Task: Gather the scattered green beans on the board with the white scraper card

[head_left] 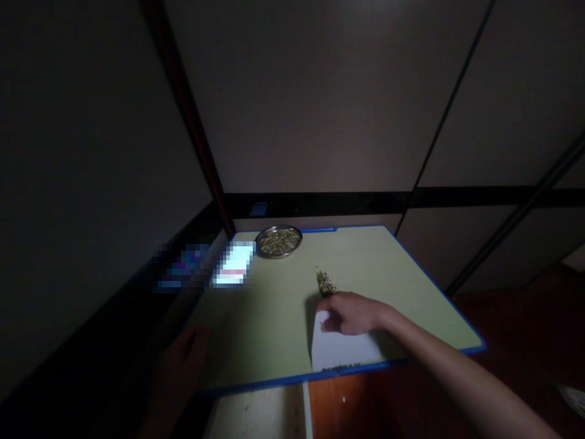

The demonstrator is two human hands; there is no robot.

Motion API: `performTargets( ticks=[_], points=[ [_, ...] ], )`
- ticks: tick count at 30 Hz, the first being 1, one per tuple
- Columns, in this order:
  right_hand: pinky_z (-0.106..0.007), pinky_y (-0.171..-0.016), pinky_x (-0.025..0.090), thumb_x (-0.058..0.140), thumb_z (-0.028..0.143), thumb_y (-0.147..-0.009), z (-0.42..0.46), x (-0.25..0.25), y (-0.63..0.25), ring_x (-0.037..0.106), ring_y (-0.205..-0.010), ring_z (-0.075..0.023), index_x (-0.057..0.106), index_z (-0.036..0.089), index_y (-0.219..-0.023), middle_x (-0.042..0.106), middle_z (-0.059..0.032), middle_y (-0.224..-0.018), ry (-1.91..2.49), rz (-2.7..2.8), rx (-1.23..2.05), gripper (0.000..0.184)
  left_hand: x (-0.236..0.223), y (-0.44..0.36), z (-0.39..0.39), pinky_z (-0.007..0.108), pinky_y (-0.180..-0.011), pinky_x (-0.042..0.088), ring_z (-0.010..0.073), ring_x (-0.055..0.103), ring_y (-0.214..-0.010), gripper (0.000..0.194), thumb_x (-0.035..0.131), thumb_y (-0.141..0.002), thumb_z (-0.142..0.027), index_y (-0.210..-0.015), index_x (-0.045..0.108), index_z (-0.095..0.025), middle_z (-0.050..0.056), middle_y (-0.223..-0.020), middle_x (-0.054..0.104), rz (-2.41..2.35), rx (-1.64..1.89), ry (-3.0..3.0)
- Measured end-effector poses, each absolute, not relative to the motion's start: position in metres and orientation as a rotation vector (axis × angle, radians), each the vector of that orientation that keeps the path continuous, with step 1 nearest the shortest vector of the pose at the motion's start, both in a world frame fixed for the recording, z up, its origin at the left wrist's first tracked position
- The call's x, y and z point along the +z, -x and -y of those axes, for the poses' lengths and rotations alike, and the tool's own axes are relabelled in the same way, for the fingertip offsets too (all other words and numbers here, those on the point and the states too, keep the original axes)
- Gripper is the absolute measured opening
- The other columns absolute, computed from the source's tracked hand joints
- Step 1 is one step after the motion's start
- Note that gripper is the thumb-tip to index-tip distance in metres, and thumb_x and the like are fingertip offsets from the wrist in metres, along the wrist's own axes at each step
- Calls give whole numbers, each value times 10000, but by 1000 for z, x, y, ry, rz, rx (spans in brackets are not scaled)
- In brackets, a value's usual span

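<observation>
My right hand (351,313) is closed on a piece of white paper (342,350) near the front of the table. The thumb lies on the near face of the paper and the fingers curl at its far edge. Just beyond the fingers is a small heap of green, bean-like grains (324,281). A row of dark grains (340,367) lies along the paper's near edge. In deep shadow at the table's left front, my left hand (183,356) has its thumb and fingers slightly apart, with nothing visible in them.
A round metal dish (280,254) of green grains stands at the back left of the pale green table (388,268) with a blue rim. Left of the dish is a bright pixelated screen (235,263). Dark wall panels (315,97) rise behind. An orange-brown surface (351,405) lies below the front edge.
</observation>
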State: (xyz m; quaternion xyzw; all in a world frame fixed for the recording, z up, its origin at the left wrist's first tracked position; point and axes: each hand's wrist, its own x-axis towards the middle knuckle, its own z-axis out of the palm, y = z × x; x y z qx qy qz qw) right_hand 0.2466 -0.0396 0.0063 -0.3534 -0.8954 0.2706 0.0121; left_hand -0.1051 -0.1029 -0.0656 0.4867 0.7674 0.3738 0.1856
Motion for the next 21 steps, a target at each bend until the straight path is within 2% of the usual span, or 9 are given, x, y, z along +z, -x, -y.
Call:
performTargets(
  ticks=[8, 17, 21],
  points=[
    [-227, -621, 356, 593, 242, -798, 42, 5, -248, 549, -716, -143, 630, 183, -918, 629, -14, -791, 1090, 2778, 807, 138, -56, 99, 103, 248, -567, 469, 187, 603, -643, 322, 482, -707, -466, -732, 636, -184, 9, -656, 651, -2175, 1054, -1379],
    [-198, -575, 348, 601, 179, -790, 32, -3, -247, 496, -632, -98, 595, 155, -820, 545, 32, -690, 1037, 2657, 1153, 38, -66, 106, 99, 278, -648, 495, 219, 632, -741, 372, 481, -702, -491, -816, 648, -178, 37, -769, 684, -2187, 1054, -1358],
    [-194, -565, 342, 601, 162, -787, 30, -5, -249, 476, -622, -91, 584, 144, -802, 535, 39, -677, 1006, 2640, 1226, 29, -66, 106, 99, 291, -640, 492, 223, 627, -723, 405, 473, -698, -508, -821, 645, -163, 46, -753, 675, -2181, 1050, -1352]
  ],
)
